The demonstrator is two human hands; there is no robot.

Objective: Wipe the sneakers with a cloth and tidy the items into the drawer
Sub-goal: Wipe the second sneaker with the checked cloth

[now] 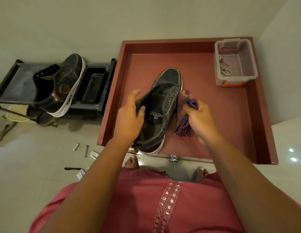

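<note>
A dark grey sneaker [165, 98] with a white sole lies in the open red-brown drawer [213, 115], toe pointing away. My left hand [129, 118] grips its left side near the tongue, thumb inside the opening. My right hand [198, 118] holds a bunched purple and orange striped cloth [186, 106] against the sneaker's right side. The second dark sneaker [62, 84] lies tilted on a black rack [18, 84] at the left.
A clear plastic box [235, 63] with a red latch holds keys in the drawer's far right corner. A black tray [91, 84] sits on the rack beside the second sneaker. Small tubes and sticks [84, 152] lie scattered on the tiled floor. My bare feet stand below the drawer front.
</note>
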